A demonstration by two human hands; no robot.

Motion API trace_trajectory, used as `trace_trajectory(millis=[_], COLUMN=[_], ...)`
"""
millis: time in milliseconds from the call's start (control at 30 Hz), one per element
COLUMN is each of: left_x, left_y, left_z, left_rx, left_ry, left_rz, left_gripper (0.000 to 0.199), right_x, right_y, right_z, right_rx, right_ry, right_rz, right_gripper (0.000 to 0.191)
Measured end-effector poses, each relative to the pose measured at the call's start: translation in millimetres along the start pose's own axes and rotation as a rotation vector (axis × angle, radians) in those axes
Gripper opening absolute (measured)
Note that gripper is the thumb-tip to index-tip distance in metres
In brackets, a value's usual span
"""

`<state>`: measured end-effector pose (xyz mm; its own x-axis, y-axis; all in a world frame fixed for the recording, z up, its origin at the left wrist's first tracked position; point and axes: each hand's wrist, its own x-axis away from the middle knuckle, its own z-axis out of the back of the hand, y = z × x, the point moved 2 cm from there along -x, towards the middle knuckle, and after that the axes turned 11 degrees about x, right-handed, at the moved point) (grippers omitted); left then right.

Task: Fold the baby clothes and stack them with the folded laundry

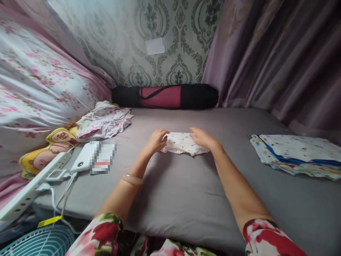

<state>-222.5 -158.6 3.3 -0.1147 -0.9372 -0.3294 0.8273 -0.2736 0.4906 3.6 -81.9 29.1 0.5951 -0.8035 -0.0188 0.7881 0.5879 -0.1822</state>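
Observation:
A small white folded garment (180, 143) with a tiny scattered print lies across the middle of the grey bed, its near edge wavy. At its left end, my left hand (158, 140) has its fingers bent over the cloth. My right hand (203, 138) grips the opposite end, fingers pointing inward along the top. Parts of both ends are hidden under the hands.
To the right sits a stack of folded clothes (301, 153). On the left are a crumpled garment (106, 121), a white device (85, 156), a power strip (29, 190) with cables and a plush toy (45, 156). A black-and-pink bag (162, 96) lies along the wall.

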Motion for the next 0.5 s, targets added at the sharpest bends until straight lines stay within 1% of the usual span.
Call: trace_trajectory(millis=[100,200,300,367,500], left_x=[-8.7,-9.9,-6.3,-2.7,4.4], left_y=[8.9,13.1,13.3,13.0,14.1], left_z=[-21.4,-39.3,-47.8,-48.6,-46.5], left_rx=[-0.067,-0.16,-0.225,-0.241,-0.242], left_ry=[-0.044,-0.131,-0.183,-0.211,-0.267], left_rz=[-0.042,-0.021,-0.019,-0.025,0.01], left_gripper=[0.039,0.044,0.049,0.051,0.055], right_x=[-10.0,-12.3,-8.2,-4.3,0.8], right_y=[-29.7,-46.6,-50.6,-48.4,-42.6], right_z=[-18.6,-35.6,-49.9,-58.4,-70.0], right_rx=[0.089,0.153,0.198,0.203,0.2], right_ry=[0.001,-0.007,0.021,0.034,0.035], right_rz=[0.029,0.051,0.088,0.099,0.107], right_gripper=[0.054,0.057,0.059,0.06,0.06])
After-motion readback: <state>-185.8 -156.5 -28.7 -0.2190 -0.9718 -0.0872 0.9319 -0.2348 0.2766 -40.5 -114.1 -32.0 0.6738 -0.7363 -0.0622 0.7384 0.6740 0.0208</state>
